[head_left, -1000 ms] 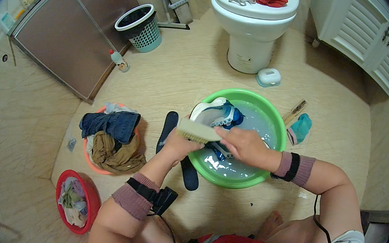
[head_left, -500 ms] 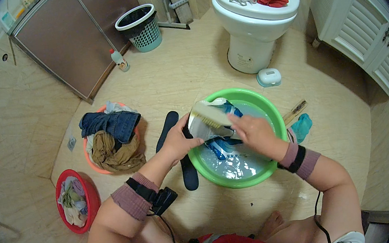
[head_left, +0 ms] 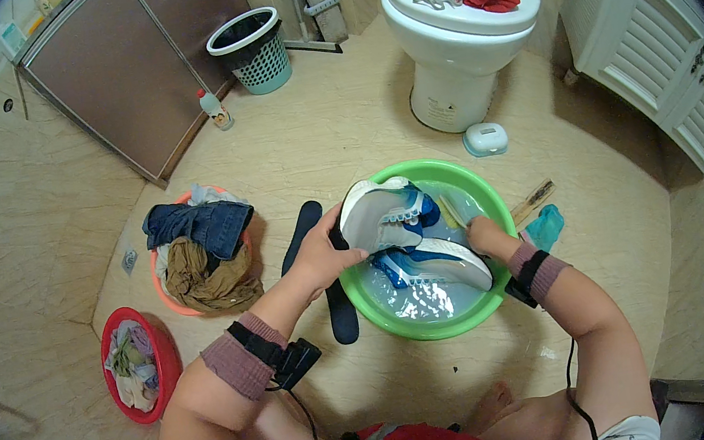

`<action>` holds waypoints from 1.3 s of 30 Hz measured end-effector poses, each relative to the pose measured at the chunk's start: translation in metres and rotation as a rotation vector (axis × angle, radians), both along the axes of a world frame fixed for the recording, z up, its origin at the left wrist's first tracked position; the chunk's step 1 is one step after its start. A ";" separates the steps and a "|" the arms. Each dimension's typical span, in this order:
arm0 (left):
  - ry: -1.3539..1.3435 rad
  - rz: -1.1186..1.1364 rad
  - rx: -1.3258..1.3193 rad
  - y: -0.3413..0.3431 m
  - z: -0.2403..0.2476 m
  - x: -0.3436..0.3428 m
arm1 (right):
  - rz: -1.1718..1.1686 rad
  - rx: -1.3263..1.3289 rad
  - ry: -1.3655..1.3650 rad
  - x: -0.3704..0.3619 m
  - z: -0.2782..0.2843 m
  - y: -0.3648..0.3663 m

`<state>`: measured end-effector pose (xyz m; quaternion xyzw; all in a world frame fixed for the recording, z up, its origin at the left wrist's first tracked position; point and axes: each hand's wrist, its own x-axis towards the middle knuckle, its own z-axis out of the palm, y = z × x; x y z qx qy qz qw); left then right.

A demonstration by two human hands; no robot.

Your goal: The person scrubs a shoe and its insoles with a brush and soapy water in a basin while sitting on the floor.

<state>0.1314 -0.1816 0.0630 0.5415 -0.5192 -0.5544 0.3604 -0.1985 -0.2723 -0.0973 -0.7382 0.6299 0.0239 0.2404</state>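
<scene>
A green basin [head_left: 450, 166] of cloudy water stands on the floor before me. My left hand [head_left: 320, 251] grips a white and blue sneaker [head_left: 377, 209] at the basin's left side, its pale sole turned up toward me. A second white and blue sneaker [head_left: 444, 263] lies in the water just below it. At the right of the basin my right hand [head_left: 488, 239] is closed round a pale scrub brush [head_left: 454, 209], whose head is down at the water. Part of the brush is hidden by the fingers.
Two dark insoles [head_left: 343, 313] lie left of the basin. A wooden-handled brush [head_left: 533, 203] and a teal cloth [head_left: 546, 227] lie at its right. Clothes fill an orange basin [head_left: 166, 291] and a red basin [head_left: 166, 359]. A white soap box [head_left: 487, 140] sits near the toilet [head_left: 459, 52].
My right hand has taken the brush off the held sneaker and moved it right and down to the water. The left hand keeps the sneaker in place.
</scene>
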 end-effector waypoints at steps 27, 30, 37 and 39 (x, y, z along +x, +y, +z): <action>-0.104 0.168 0.142 -0.004 -0.011 0.002 | 0.308 -0.396 -0.657 0.103 0.149 0.077; -0.048 0.126 -0.028 -0.003 -0.028 0.002 | 0.175 -0.369 -0.636 0.091 0.134 0.054; -0.225 0.082 0.032 -0.002 -0.021 0.004 | 0.317 -0.408 -0.645 0.106 0.154 0.077; -0.217 0.080 -0.058 -0.001 -0.032 0.009 | 0.301 -0.391 -0.629 0.106 0.144 0.071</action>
